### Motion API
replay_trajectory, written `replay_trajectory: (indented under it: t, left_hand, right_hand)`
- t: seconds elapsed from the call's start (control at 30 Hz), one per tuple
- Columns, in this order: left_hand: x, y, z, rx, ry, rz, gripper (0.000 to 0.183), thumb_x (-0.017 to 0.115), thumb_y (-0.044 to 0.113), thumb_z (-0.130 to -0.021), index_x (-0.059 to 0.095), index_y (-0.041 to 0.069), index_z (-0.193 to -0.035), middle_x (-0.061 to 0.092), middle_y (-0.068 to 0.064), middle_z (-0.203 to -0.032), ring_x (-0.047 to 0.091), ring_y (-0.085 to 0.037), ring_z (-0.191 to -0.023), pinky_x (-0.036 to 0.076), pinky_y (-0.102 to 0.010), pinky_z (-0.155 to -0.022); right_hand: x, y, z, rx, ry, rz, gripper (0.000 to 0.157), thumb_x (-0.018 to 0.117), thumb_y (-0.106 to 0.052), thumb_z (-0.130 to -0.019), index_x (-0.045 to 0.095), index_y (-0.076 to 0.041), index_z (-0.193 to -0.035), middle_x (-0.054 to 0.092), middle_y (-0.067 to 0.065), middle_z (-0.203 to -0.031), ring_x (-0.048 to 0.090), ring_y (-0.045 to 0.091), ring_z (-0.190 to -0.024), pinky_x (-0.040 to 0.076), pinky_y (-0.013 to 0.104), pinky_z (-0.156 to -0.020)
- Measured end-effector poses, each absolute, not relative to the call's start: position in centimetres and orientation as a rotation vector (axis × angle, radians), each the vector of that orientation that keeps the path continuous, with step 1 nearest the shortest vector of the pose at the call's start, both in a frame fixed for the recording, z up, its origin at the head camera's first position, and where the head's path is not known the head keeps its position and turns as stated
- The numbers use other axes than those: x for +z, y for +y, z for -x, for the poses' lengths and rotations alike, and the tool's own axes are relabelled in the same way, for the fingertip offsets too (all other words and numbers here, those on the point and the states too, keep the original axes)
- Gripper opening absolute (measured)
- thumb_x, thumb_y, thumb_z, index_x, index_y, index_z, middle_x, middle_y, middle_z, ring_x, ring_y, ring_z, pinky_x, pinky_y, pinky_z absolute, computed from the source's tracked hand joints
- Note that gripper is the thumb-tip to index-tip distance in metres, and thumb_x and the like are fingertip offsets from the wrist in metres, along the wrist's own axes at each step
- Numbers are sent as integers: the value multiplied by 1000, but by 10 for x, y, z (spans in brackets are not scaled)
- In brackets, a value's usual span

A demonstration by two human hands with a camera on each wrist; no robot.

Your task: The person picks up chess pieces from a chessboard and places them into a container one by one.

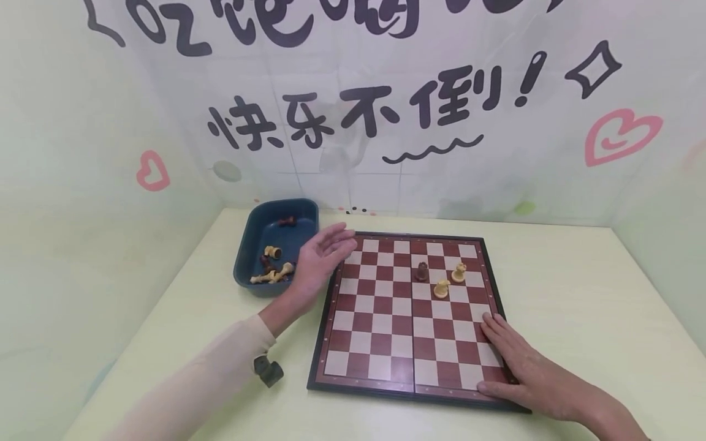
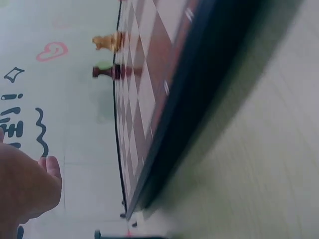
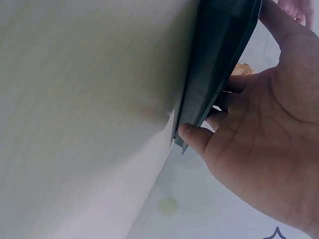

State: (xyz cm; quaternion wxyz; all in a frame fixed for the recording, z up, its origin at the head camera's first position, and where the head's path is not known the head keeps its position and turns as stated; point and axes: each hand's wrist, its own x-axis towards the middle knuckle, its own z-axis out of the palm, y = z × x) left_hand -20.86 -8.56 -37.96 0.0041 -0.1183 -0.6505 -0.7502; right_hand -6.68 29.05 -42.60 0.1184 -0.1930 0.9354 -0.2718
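Note:
A brown and white chessboard [image 1: 364,318] with a dark frame lies flat on the table. Two light chess pieces, a knight [image 1: 441,289] and another piece [image 1: 458,272], stand on its right half beside a dark chess piece [image 1: 421,271]. My left hand [image 1: 317,263] hovers over the board's far left corner, next to the blue bin, its fingers loosely bent with nothing in them. My right hand [image 1: 529,370] rests along the board's right edge, fingers stretched over the border squares. In the right wrist view, its fingertips lie at the dark frame [image 3: 214,64].
A blue bin [image 1: 242,254] at the left holds several light and dark chess pieces lying on their sides. A white wall sheet [image 1: 353,177] with black writing and pink hearts hangs behind the pale table [image 1: 579,294]. A wrist camera [image 1: 268,371] sits at my left sleeve.

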Motion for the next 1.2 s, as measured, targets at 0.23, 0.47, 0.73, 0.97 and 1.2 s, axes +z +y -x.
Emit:
replay_trajectory:
  t: [0.23, 0.47, 0.73, 0.97, 1.2]
  left_hand:
    - [-382, -64, 203, -2307, -2157, 448, 48, 70, 10, -98, 54, 2, -142, 60, -19, -136, 59, -25, -120, 50, -32, -100]
    - [-384, -48, 201, -2296, -2221, 489, 46, 71, 15, -98, 57, 2, -140, 63, -15, -134, 60, -24, -121, 49, -33, -102]
    - [-386, -37, 202, -2269, -2262, 389, 41, 76, 21, -95, 66, 3, -130, 71, -7, -121, 65, -20, -114, 52, -33, -97]
    - [-387, -25, 206, -2270, -2202, 376, 40, 77, 19, -94, 67, -1, -128, 73, -7, -117, 68, -20, -109, 54, -35, -94]
    - [-393, -13, 213, -2226, -2241, 332, 40, 77, 25, -94, 69, 3, -126, 73, -6, -116, 67, -18, -108, 53, -30, -94]
  right_hand:
    - [-426, 290, 68, -826, 2725, 589, 99, 65, -60, -94, 16, -9, -163, 10, 11, -169, 7, 29, -153, 1, -1, -98]
    - [-425, 292, 68, -828, 2718, 589, 99, 65, -59, -93, 17, -8, -163, 10, 12, -169, 7, 30, -153, 1, -2, -98]
    - [-424, 291, 67, -818, 2710, 560, 100, 64, -63, -93, 16, -11, -163, 9, 8, -169, 6, 26, -153, 6, 2, -103]
    - [-424, 292, 67, -834, 2712, 570, 99, 64, -62, -93, 17, -10, -163, 10, 10, -169, 4, 25, -153, 1, -1, -97]
    - [-423, 291, 69, -794, 2727, 592, 100, 64, -62, -93, 18, -9, -163, 11, 11, -169, 8, 31, -152, 1, 0, -99]
